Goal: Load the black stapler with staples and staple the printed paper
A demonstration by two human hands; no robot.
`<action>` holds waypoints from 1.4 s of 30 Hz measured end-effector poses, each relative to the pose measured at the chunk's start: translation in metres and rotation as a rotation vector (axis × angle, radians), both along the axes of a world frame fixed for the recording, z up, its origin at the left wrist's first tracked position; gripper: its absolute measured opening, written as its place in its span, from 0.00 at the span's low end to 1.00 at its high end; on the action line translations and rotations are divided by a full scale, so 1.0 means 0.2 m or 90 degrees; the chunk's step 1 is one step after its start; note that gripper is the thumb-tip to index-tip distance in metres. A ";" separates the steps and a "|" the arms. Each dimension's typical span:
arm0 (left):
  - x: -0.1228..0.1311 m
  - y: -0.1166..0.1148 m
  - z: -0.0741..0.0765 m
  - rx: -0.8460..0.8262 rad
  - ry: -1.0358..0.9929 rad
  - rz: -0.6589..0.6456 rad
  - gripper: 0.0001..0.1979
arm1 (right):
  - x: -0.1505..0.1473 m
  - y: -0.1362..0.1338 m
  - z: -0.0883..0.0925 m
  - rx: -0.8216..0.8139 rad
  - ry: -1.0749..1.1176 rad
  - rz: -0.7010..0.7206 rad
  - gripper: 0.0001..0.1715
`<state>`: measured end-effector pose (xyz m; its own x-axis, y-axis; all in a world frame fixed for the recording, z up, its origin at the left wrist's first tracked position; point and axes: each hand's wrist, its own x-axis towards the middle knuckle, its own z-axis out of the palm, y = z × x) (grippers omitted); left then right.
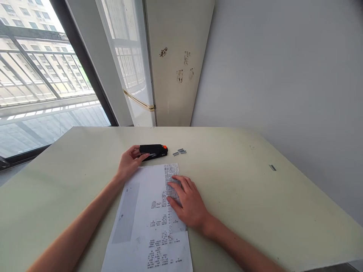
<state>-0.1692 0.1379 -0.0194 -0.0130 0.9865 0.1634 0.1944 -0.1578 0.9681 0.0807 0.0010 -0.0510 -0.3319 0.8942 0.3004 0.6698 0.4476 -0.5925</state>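
Note:
A black stapler with an orange-red tip lies beyond the top edge of some printed paper. My left hand grips its left end, with the thumb along the near side and the fingers behind. My right hand rests on the paper's right edge, its fingers apart over the dense printed block, holding nothing. Whether the paper is one sheet or more, I cannot tell. Several loose strips of staples lie just right of the stapler.
The pale table spreads out on both sides of the paper. Another small staple strip lies farther right. Behind the table stand a refrigerator and a grey wall. A window is at the left.

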 end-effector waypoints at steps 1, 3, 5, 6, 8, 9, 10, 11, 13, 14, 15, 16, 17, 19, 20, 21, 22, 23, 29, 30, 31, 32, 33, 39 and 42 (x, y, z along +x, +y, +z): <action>0.00 0.02 0.00 0.002 0.015 -0.016 0.30 | 0.00 0.00 0.00 -0.004 -0.006 0.001 0.24; 0.01 0.06 -0.01 0.008 0.036 -0.033 0.31 | -0.01 0.00 0.01 -0.019 -0.002 0.000 0.26; 0.01 0.09 -0.03 0.013 0.048 -0.042 0.32 | -0.01 -0.01 0.02 -0.038 0.024 0.003 0.27; 0.01 0.10 -0.03 0.012 0.056 -0.046 0.33 | -0.01 -0.01 0.03 -0.049 0.047 0.005 0.27; 0.01 0.11 -0.05 0.008 0.078 -0.053 0.34 | 0.01 0.00 0.06 -0.079 0.123 0.002 0.25; 0.00 0.12 -0.05 0.008 0.091 -0.056 0.34 | 0.02 0.00 0.07 -0.098 0.174 -0.008 0.23; -0.01 0.11 -0.05 0.009 0.106 -0.058 0.34 | 0.03 0.00 0.07 -0.120 0.226 -0.024 0.20; -0.03 0.11 -0.05 0.010 0.122 -0.060 0.34 | 0.05 0.01 0.08 -0.142 0.277 -0.044 0.18; -0.07 0.09 -0.04 0.008 0.159 -0.057 0.36 | 0.07 0.02 0.08 -0.181 0.360 -0.084 0.15; -0.10 0.07 -0.03 0.004 0.182 -0.055 0.38 | 0.08 0.02 0.07 -0.195 0.391 -0.096 0.15; -0.13 0.05 -0.02 -0.003 0.205 -0.054 0.39 | 0.08 0.02 0.07 -0.207 0.415 -0.100 0.15; -0.15 0.03 -0.02 -0.008 0.227 -0.054 0.39 | 0.09 0.03 0.06 -0.216 0.434 -0.095 0.14; -0.18 0.01 -0.01 -0.012 0.245 -0.053 0.38 | 0.10 0.04 0.06 -0.225 0.446 -0.081 0.14; -0.22 -0.04 0.00 -0.010 0.257 -0.047 0.33 | 0.14 0.06 0.05 -0.252 0.457 -0.036 0.14; -0.24 -0.05 0.00 -0.006 0.253 -0.034 0.31 | 0.16 0.08 0.06 -0.270 0.459 -0.012 0.14; -0.25 -0.07 0.00 -0.001 0.243 -0.013 0.30 | 0.20 0.11 0.06 -0.290 0.458 0.011 0.15; -0.26 -0.08 0.00 0.002 0.231 0.011 0.30 | 0.23 0.14 0.06 -0.311 0.455 0.030 0.16; -0.26 -0.08 0.00 0.003 0.220 0.033 0.29 | 0.27 0.18 0.06 -0.328 0.449 0.044 0.17; -0.26 -0.08 -0.02 -0.017 0.206 0.062 0.25 | 0.42 0.32 0.07 -0.368 0.508 0.072 0.18; -0.26 -0.07 -0.03 -0.022 0.210 0.064 0.25 | 0.42 0.33 0.07 -0.373 0.520 0.069 0.17; -0.27 -0.07 -0.03 -0.026 0.214 0.067 0.25 | 0.42 0.32 0.07 -0.377 0.524 0.066 0.17; -0.27 -0.07 -0.03 -0.029 0.219 0.068 0.24 | 0.42 0.32 0.07 -0.378 0.521 0.065 0.16; -0.27 -0.07 -0.03 -0.029 0.224 0.068 0.24 | 0.41 0.31 0.07 -0.377 0.516 0.065 0.16; -0.25 -0.08 0.00 -0.028 0.238 0.067 0.25 | 0.41 0.30 0.07 -0.384 0.517 0.068 0.14; -0.25 -0.08 0.01 -0.031 0.246 0.068 0.26 | 0.41 0.31 0.07 -0.395 0.537 0.066 0.14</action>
<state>-0.2194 0.1216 -0.0170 -0.0626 0.9897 0.1287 0.5581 -0.0721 0.8266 0.1628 0.0628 -0.0362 -0.3127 0.9494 -0.0309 -0.0902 -0.0621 -0.9940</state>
